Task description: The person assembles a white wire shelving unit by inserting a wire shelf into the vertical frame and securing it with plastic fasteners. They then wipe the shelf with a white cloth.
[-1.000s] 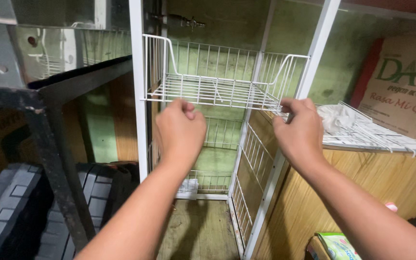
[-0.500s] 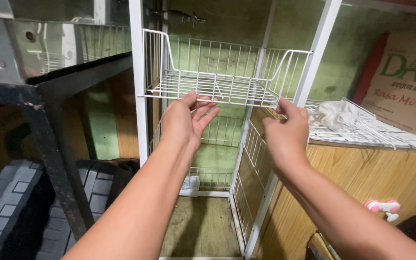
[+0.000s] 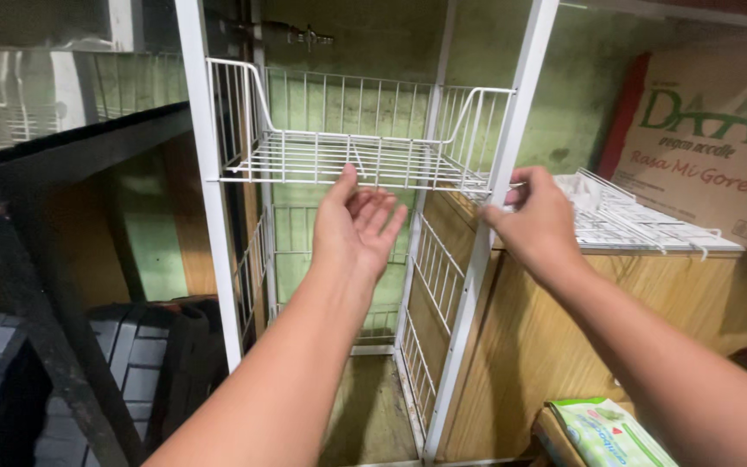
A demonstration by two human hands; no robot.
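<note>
A white wire basket shelf (image 3: 304,160) hangs between the white uprights (image 3: 209,216) of a tall rack. My left hand (image 3: 356,229) is just below the basket's front edge, palm up and fingers spread, the thumb tip touching the front wire. My right hand (image 3: 538,220) is at the basket's right front corner, fingers curled around the right white post (image 3: 494,225) where the basket meets it. A lower wire shelf (image 3: 382,333) shows deeper in the rack.
A second loose wire shelf (image 3: 641,220) lies on a wooden cabinet (image 3: 581,329) at the right, beside a cardboard box (image 3: 719,147). A green packet (image 3: 607,432) sits at the bottom right. A dark metal rack (image 3: 54,259) and black crates (image 3: 131,372) stand at the left.
Both hands were gripping the basket's front edge; my left hand has let go and opened below it, and my right hand has shifted to the right post. The view moved closer.
</note>
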